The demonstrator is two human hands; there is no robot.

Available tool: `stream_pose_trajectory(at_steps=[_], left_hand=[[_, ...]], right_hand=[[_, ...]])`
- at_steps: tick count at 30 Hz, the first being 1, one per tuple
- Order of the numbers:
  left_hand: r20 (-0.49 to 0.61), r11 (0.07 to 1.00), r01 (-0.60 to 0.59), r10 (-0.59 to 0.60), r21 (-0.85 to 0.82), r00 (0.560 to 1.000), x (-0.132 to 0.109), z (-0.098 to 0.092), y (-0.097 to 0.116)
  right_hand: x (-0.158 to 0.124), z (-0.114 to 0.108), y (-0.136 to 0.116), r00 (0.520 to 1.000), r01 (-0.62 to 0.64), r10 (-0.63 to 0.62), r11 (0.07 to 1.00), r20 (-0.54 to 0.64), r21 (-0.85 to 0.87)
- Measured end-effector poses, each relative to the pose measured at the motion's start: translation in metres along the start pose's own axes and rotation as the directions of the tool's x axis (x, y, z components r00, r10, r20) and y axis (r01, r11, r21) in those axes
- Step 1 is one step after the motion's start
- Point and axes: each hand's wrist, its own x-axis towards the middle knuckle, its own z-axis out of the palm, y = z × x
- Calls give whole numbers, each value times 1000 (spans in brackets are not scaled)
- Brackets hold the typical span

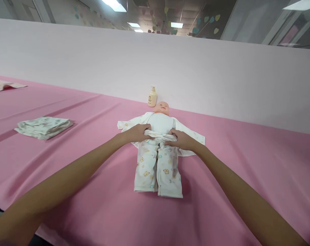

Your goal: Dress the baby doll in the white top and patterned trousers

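Observation:
A baby doll lies on its back, head toward the wall, its white torso bare at the front. Its printed baby shirt is spread open, with the sleeves out to both sides. White baby pants with small animal prints cover the doll's legs, and their waistband is bunched at the belly. My left hand is closed on the waistband's left side. On the right side, my right hand pinches the same waistband between thumb and fingers. The doll's feet are hidden.
A cream pump bottle stands behind the doll's head, near the white wall. To the left lies a folded printed cloth on the pink sheet. A pale pink cloth is at the far left edge.

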Motion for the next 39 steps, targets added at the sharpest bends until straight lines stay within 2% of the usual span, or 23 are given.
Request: stream_pose_trajectory(at_steps=[4,6,11,13,18,23,26,29,32,36,39], left_hand=[[20,999,32,-31,-32,999,-20,1,6],[41,999,46,-45,-11,998,-28,2,8],[2,996,45,-45,74,999,-36,11,8],[-10,994,58,-58,88,998,-34,15,7],[-59,994,37,-31,103,998,-32,25,5],[-133,988,-7,28,156,991,-38,36,6],[-155,984,-49,76,172,985,-42,40,7],[-163,986,-76,100,149,981,-47,43,6],[-198,991,-110,122,72,973,-51,45,3],[-230,998,-60,57,-6,972,-56,48,3],[-184,998,-25,13,-59,983,-62,44,8]], right_hand=[[-13,12,-3,995,-35,36,999,-93,13],[-18,12,-4,993,-70,74,996,-95,48],[-30,4,-6,989,-130,120,984,81,125],[-32,4,-9,988,-137,126,983,94,123],[-28,13,-18,989,-142,141,989,40,35],[-34,27,-27,998,-59,59,998,-9,-15],[-43,37,-32,996,-18,15,999,-84,-34],[-50,47,-34,987,-50,46,999,-157,-18],[-55,54,-31,979,-110,118,992,-163,61],[-63,51,-29,975,-146,173,972,-138,182],[-71,43,-29,982,-167,185,952,-46,258]])
